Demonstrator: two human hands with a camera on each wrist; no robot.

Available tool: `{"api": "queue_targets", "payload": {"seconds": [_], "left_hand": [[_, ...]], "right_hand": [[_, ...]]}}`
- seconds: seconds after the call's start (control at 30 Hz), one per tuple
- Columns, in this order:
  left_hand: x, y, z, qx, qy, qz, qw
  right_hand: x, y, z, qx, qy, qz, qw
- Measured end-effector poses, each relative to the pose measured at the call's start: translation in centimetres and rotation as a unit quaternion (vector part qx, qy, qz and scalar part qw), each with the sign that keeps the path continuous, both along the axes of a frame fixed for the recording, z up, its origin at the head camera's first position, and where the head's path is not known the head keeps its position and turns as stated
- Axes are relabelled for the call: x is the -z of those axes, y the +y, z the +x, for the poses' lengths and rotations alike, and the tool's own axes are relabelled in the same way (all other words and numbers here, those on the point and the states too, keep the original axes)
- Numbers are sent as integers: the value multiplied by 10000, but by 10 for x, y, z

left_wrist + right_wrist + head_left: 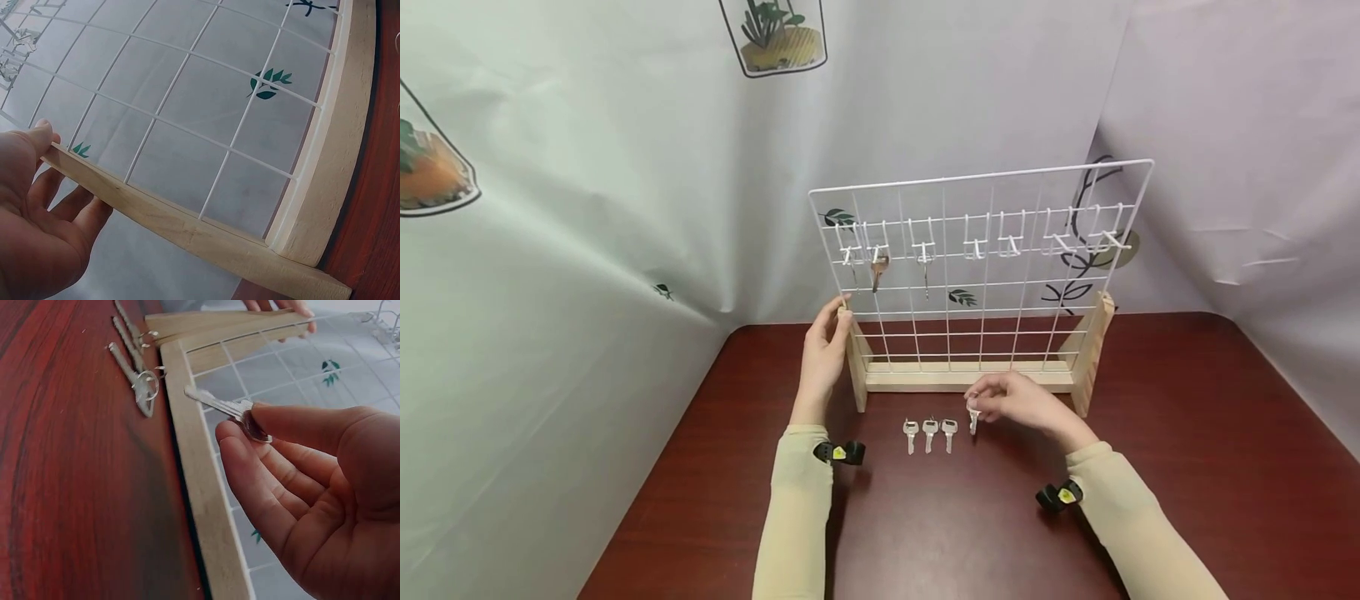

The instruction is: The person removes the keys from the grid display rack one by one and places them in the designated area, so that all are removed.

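Note:
A white wire grid rack (pixel 981 176) stands upright in a wooden frame. My left hand (pixel 824 354) grips the frame's left wooden post (pixel 162 225), with the thumb on one side and fingers on the other. Between thumb and fingertips, my right hand (pixel 1018 402) pinches a silver key (pixel 215 403) by its head, in front of the frame's bottom bar (pixel 925 382). Three more keys (pixel 929 435) with small rings lie in a row on the table, left of that hand. A brownish key (pixel 879 271) and two edge-on keys hang from the leftmost hooks.
Several white hooks (pixel 1013 245) line the grid's upper part, and those toward the right carry no keys. The dark red table (pixel 700 500) extends around the rack. A pale printed curtain (pixel 625 167) stands behind and on both sides.

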State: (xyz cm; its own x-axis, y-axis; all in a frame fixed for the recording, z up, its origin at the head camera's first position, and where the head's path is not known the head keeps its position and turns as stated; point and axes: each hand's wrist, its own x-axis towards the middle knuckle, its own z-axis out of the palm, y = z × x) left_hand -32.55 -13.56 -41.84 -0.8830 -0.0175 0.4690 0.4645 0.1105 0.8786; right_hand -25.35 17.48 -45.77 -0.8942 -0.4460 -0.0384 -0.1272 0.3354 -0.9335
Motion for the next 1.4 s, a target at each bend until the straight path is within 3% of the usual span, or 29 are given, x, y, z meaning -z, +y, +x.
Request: {"api": "queue_targets", "payload": {"seconds": [0.17, 0.43, 0.67, 0.97, 1.27, 1.4], "left_hand": [[-2, 1, -1, 62, 55, 12, 10000], [-1, 0, 0, 37, 20, -9, 10000], [-1, 0, 0, 113, -67, 5, 9999], [-25, 4, 24, 168, -187, -168, 9995], [-26, 5, 24, 161, -184, -96, 9997], [-26, 4, 23, 156, -108, -90, 9998]], "right_hand": [[6, 0, -1, -84, -212, 30, 9997], [15, -4, -1, -274, -174, 400, 9987], [19, -7, 3, -157, -178, 550, 9982], [26, -9, 4, -30, -20, 730, 9973], [23, -10, 4, 33, 218, 1247, 9919], [22, -9, 3, 60, 93, 1067, 9942]]}}
